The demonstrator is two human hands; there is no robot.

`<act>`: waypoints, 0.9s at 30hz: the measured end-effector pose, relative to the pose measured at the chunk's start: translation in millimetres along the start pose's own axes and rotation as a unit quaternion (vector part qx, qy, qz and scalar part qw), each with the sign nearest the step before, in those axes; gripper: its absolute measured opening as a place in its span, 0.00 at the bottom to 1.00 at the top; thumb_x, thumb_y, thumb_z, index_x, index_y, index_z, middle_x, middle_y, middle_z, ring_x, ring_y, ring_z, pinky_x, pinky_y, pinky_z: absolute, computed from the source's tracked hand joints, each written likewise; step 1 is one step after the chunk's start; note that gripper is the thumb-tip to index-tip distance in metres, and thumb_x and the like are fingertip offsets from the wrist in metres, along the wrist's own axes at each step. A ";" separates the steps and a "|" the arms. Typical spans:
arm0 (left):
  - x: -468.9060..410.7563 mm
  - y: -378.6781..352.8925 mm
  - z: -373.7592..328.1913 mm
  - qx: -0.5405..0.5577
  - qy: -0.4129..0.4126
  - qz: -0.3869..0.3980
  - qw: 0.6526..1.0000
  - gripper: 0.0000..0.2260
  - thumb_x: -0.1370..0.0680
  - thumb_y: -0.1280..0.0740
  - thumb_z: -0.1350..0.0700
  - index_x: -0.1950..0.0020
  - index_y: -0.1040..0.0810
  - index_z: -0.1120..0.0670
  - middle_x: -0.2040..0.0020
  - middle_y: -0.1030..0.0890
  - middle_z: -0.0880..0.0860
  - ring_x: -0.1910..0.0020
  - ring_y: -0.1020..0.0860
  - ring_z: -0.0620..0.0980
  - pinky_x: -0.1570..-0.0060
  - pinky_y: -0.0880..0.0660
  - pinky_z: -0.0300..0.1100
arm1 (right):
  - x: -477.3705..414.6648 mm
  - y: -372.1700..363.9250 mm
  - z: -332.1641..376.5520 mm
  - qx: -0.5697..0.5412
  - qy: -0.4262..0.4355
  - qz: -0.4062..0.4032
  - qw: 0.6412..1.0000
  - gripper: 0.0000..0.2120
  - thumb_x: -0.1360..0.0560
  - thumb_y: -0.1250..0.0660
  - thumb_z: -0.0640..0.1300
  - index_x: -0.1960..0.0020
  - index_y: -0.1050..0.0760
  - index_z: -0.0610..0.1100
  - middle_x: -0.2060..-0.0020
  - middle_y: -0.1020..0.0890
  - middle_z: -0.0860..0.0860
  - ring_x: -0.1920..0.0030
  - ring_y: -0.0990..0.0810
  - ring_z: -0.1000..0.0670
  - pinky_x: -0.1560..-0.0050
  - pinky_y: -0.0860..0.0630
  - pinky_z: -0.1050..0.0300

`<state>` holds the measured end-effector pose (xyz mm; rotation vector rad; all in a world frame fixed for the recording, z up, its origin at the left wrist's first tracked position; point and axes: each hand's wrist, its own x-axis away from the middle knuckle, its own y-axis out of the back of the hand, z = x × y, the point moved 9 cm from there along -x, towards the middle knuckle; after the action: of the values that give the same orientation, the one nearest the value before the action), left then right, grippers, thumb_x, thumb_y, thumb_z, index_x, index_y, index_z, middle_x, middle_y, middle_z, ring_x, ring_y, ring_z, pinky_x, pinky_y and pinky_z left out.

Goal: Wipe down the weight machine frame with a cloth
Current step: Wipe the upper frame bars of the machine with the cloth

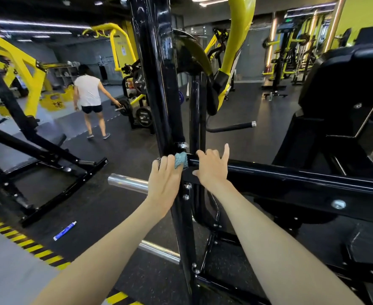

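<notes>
Pressing a crumpled blue-green cloth (179,160) against the black weight machine frame (156,89) with the left hand (165,181), just at the joint of upright post and horizontal bar (291,178). Fingers (167,165) bent over the cloth and holding it to the metal, with a grey mesh edge showing at either side of them. Gripping the horizontal bar with the right hand (212,169), just right of the cloth and not touching it: fingers (210,154) hooked over the top edge, thumb underneath, index finger stuck straight up and off the bar. Directly beyond the left fingers, a silver bolt (182,145) on the post. Below and left of them, a chrome bar (127,182) jutting out from behind the wrist. Farther down and left, on the dark floor (106,208), a blue-and-white tube (64,231) lying near yellow-black hazard stripes (38,249). Well beyond the fingers to the left, a person (88,93) in a white top and dark shorts, facing away beside racked weight plates (144,116).
</notes>
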<state>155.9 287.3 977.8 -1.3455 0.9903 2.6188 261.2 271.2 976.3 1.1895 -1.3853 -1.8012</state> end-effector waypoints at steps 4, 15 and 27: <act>-17.2 4.7 0.3 -0.026 0.075 0.023 0.997 0.15 0.26 0.43 0.63 0.48 0.21 0.49 0.58 0.29 0.52 0.58 0.31 0.51 0.56 0.33 0.44 | 0.9 1.0 -2.3 0.001 -0.002 -0.004 1.000 0.26 0.24 0.35 0.57 0.30 0.34 0.47 0.41 0.25 0.49 0.34 0.31 0.46 0.27 0.65 0.39; 0.2 -0.7 9.0 0.103 0.187 0.075 0.974 0.22 0.26 0.40 0.65 0.37 0.23 0.47 0.55 0.31 0.55 0.57 0.33 0.55 0.57 0.34 0.45 | 2.3 -0.2 -1.9 0.002 -0.004 0.008 1.000 0.26 0.23 0.35 0.57 0.30 0.34 0.48 0.40 0.25 0.49 0.33 0.31 0.45 0.27 0.66 0.39; 6.0 0.3 1.2 0.080 0.224 0.104 0.966 0.18 0.28 0.30 0.62 0.41 0.21 0.49 0.58 0.29 0.54 0.61 0.31 0.53 0.61 0.31 0.45 | 0.6 3.3 -0.8 -0.004 -0.009 -0.008 1.000 0.26 0.24 0.34 0.56 0.30 0.34 0.48 0.40 0.25 0.48 0.33 0.31 0.45 0.27 0.65 0.39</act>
<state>151.2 286.3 974.0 -1.9321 1.4332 2.3419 261.4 269.4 979.2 1.1860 -1.3805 -1.8311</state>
